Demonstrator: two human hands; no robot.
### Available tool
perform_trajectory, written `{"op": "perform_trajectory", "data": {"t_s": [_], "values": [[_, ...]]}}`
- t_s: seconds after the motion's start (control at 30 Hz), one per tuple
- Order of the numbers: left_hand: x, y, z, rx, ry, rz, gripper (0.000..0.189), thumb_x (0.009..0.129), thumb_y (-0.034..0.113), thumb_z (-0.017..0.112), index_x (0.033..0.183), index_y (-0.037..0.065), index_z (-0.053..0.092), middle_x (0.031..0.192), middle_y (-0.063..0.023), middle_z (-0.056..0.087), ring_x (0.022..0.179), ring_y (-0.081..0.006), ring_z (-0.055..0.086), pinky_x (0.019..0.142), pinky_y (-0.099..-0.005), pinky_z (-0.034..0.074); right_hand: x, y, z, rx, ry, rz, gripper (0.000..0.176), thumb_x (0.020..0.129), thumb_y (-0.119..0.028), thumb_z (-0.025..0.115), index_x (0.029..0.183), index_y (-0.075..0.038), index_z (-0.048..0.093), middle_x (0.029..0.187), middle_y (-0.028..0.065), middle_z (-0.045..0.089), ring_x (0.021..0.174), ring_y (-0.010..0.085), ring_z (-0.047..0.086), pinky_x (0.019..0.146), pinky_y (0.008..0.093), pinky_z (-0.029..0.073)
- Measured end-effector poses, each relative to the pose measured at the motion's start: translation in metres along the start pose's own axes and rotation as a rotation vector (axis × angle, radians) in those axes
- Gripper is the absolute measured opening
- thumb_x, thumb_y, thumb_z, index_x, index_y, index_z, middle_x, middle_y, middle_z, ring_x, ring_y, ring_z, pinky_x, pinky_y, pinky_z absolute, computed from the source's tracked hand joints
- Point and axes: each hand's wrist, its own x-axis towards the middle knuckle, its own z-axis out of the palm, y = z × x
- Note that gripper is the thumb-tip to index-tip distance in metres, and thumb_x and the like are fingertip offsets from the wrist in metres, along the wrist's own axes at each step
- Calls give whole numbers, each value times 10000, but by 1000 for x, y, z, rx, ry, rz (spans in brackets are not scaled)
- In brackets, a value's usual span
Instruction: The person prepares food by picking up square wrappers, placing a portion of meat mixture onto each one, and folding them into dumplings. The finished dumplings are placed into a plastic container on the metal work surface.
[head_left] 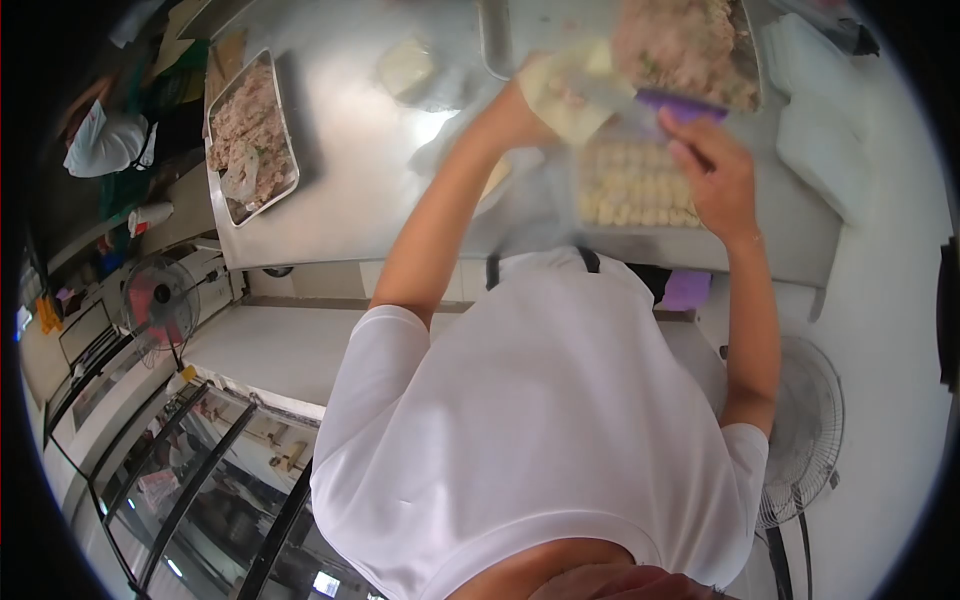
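My left hand [525, 115] holds a pale yellow dumpling wrapper [575, 95], which lies spread across its fingers with a small pinkish smear of filling on it. The fingers beneath are mostly hidden. Closed round a purple spreader [685, 105], my right hand [715, 175] is just right of the wrapper, by the near edge of the minced meat [680, 45]. Below both hands sits a container of small pale pieces in rows [640, 190]. Motion blurs the wrapper and spreader.
A second metal tray of minced meat [250, 140] stands at the left of the steel table [335, 170]. A pale stack, perhaps wrappers [405, 65], lies towards the back. White plastic containers [815, 130] line the right side. Fans [160, 300] and another person [105, 140] appear beyond.
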Motion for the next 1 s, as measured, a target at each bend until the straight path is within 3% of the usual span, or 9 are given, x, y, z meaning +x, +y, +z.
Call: {"op": "perform_trajectory", "data": {"t_s": [0.17, 0.3, 0.47, 0.53, 0.57, 0.63, 0.73, 0.83, 1.0], "values": [[11, 30, -12, -45, -23, 26, 274, 693, 138, 814, 842, 5, 627, 602, -5, 545, 545, -122, 481, 556, -244, 431, 2, 0, -5, -249, 17, -71, 323, 832, -7, 639, 1136, -103, 686, 829, 59, 620, 646, 181, 536, 599, 258, 448], [6, 29, 1, 194, -33, -26, 217, 811, 138, 728, 928, 0, 609, 721, -89, 627, 631, -156, 555, 611, -298, 458, 7, -8, -19, -594, -45, -192, 309, 828, -59, 654, 1123, -142, 691, 869, 29, 638, 669, 224, 576, 592, 277, 477], [-4, 16, 5, 156, -103, -140, 166, 933, 179, 594, 1027, 42, 602, 914, -113, 677, 827, -202, 635, 724, -345, 470, 18, -14, -81, -374, -57, 13, 306, 865, -70, 645, 1165, -122, 675, 990, 29, 685, 796, 154, 625, 700, 254, 481], [-7, 15, 9, -947, 12, -339, 205, 982, 267, 526, 1020, 93, 627, 1059, -54, 671, 952, -203, 608, 784, -361, 458, 15, -1, -88, -200, -4, 173, 305, 880, -74, 641, 1182, -107, 666, 1035, 26, 693, 843, 121, 628, 743, 243, 481], [-7, 13, 15, -949, 5, -337, 205, 982, 267, 526, 1020, 93, 627, 1059, -54, 671, 952, -203, 608, 784, -361, 458, 16, 19, -81, -63, 67, 188, 300, 890, -75, 639, 1189, -89, 660, 1056, 27, 687, 865, 97, 610, 771, 235, 477], [-8, 9, 29, -1587, 384, -452, 208, 997, 273, 484, 1011, 96, 592, 926, -65, 609, 928, -265, 587, 793, -384, 459, 10, 50, -59, 73, 142, 210, 297, 900, -75, 636, 1197, -70, 655, 1077, 28, 680, 888, 73, 592, 799, 227, 474], [-7, 8, 33, -1995, 425, -350, 346, 982, 408, 500, 851, 99, 581, 859, -40, 569, 845, -235, 545, 728, -336, 451, -9, 79, -22, -11, 135, 372, 294, 903, -76, 635, 1195, -47, 652, 1034, 25, 668, 892, 70, 582, 828, 218, 467], [-10, -4, 35, -2142, 429, -318, 562, 902, 587, 484, 593, 118, 488, 796, 11, 537, 793, -146, 493, 660, -269, 403, -26, 78, 6, 237, 132, 451, 303, 902, -79, 640, 1203, -50, 651, 1001, 19, 653, 859, 60, 562, 805, 207, 460], [-19, -12, 38, -1750, 550, -543, 642, 856, 654, 497, 533, 108, 403, 787, 1, 540, 760, -165, 481, 591, -262, 373, -61, 82, 13, 269, 220, 542, 301, 909, -70, 631, 1208, -53, 648, 950, -3, 625, 826, 56, 545, 788, 200, 458]]}}
